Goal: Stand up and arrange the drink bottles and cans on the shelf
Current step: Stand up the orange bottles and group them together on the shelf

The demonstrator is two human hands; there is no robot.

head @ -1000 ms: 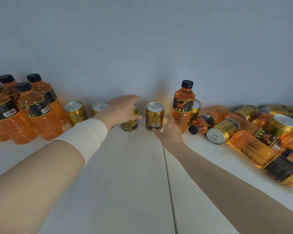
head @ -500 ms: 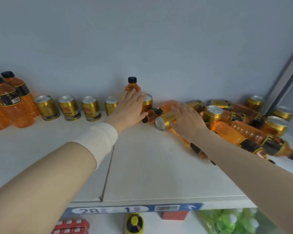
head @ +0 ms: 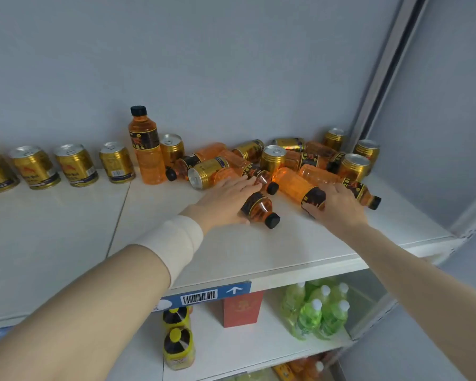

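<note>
Left hand point(head: 226, 200) holding front bottle point(head: 259, 209), right hand point(head: 338, 206) gripping neighbouring bottle point(head: 294, 185)

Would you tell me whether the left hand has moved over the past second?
Yes: the left hand went rightward, from left of the upright bottle to a lying bottle on its right.
</note>
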